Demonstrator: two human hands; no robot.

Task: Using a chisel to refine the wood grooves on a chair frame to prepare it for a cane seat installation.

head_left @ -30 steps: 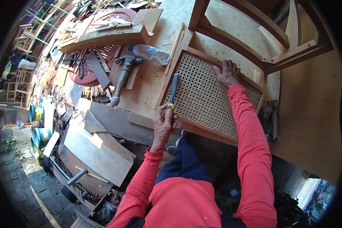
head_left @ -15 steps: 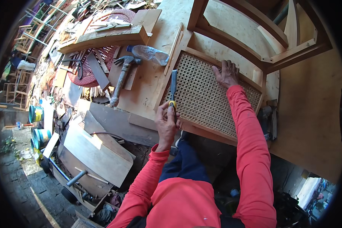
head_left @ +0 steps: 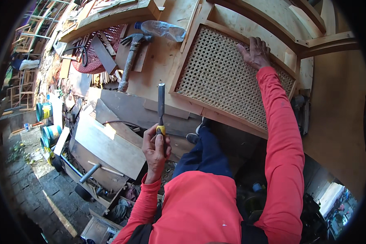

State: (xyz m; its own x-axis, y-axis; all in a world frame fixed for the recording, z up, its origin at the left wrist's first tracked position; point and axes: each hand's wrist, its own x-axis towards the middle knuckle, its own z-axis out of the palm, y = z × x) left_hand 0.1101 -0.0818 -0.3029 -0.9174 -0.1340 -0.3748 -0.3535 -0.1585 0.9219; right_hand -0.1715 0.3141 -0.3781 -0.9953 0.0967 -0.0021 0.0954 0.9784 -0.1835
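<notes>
My left hand (head_left: 155, 151) is closed round the yellow and black handle of a chisel (head_left: 161, 103). The blade points away from me, up past the table's near edge, and is apart from the wooden frame. My right hand (head_left: 257, 53) lies on the far rail of a chair seat with a woven cane panel (head_left: 219, 69), thumb apart and fingers stretched over the rail. A wooden rim (head_left: 236, 122) borders the cane. Beyond it, the curved wooden parts of the chair (head_left: 268, 18) stand up from the table.
Left of the seat, a claw hammer (head_left: 129, 61) and a clear plastic bottle (head_left: 163, 30) lie on the table. A thick wooden beam (head_left: 110, 20) rests past a red woven basket (head_left: 94, 65). Boards (head_left: 105, 144) and green-blue buckets (head_left: 51, 133) are at the lower left.
My left hand has drawn the chisel back toward me and left, away from the seat's edge. My right hand stays on the rail; the whole view has shifted.
</notes>
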